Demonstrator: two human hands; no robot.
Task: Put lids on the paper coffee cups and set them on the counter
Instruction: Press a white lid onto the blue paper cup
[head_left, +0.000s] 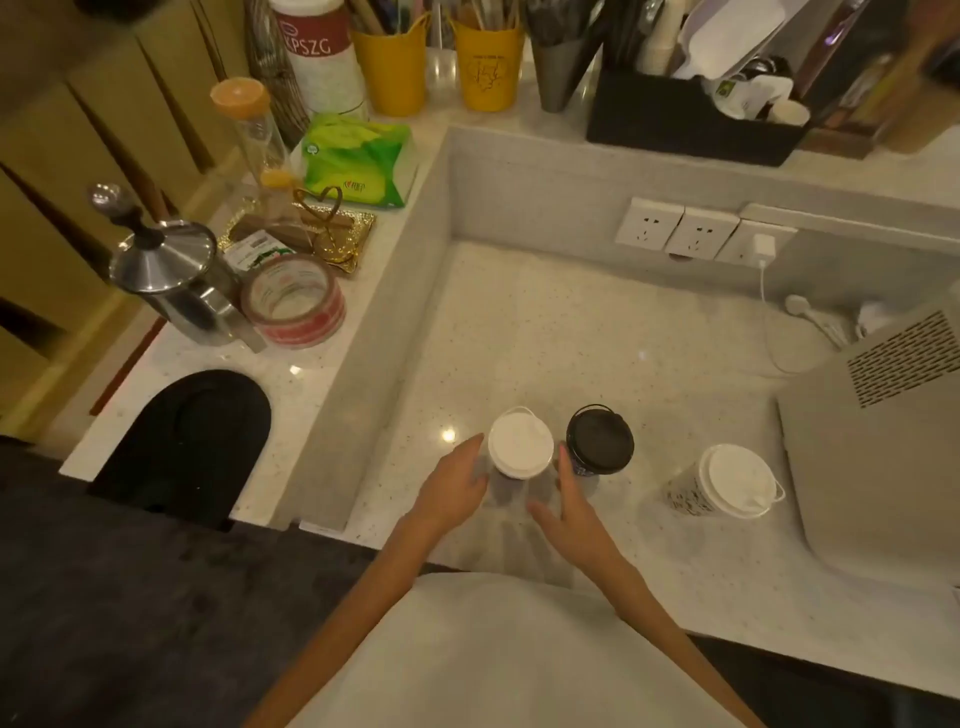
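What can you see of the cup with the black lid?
The cup with the black lid stands upright on the speckled light counter. The round lid looks like plastic and sits closed on the rim; a dark wall with faint print shows below. It stands right beside the white-lidded cup. The right hand is close; contact is unclear.

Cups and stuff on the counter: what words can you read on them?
"KPSZG": on the red band of the white tub.
Green tissue pack: red print, too blurred.
Yellow bucket: drawing, unreadable.
Tape roll: red print, blurred.
Patterned cup and black-lidded cup: markings unreadable.
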